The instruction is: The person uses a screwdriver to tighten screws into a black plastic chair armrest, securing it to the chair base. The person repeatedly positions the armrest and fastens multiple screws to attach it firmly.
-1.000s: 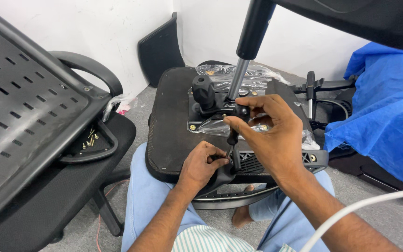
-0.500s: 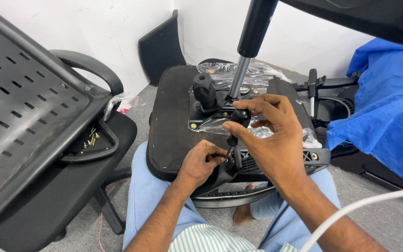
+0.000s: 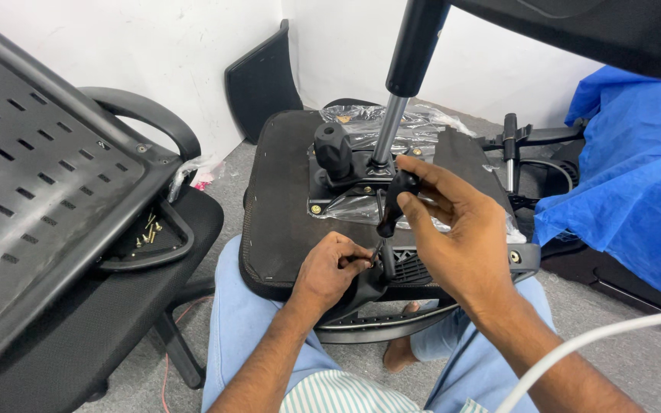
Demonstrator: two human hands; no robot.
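Note:
An upturned black office chair seat [image 3: 284,199] rests on my lap, its metal mechanism plate [image 3: 346,187] and gas lift column [image 3: 403,84] pointing up. My right hand [image 3: 453,229] grips the black handle of a screwdriver [image 3: 394,203] held upright over the seat's near edge. My left hand [image 3: 330,268] pinches something small at the tool's tip, against a black armrest bracket [image 3: 380,275]; the piece itself is hidden by my fingers. Clear plastic wrap [image 3: 392,122] lies crumpled around the mechanism.
A black perforated chair back [image 3: 47,199] leans on another chair at left, with several loose gold screws [image 3: 145,233] on its seat. A blue cloth [image 3: 629,168] covers something at right. A black panel [image 3: 262,80] leans on the white wall. A white cable [image 3: 598,340] crosses the lower right.
My right hand has drawn back from the mechanism towards me and now holds the screwdriver upright. My left hand stayed at the bracket.

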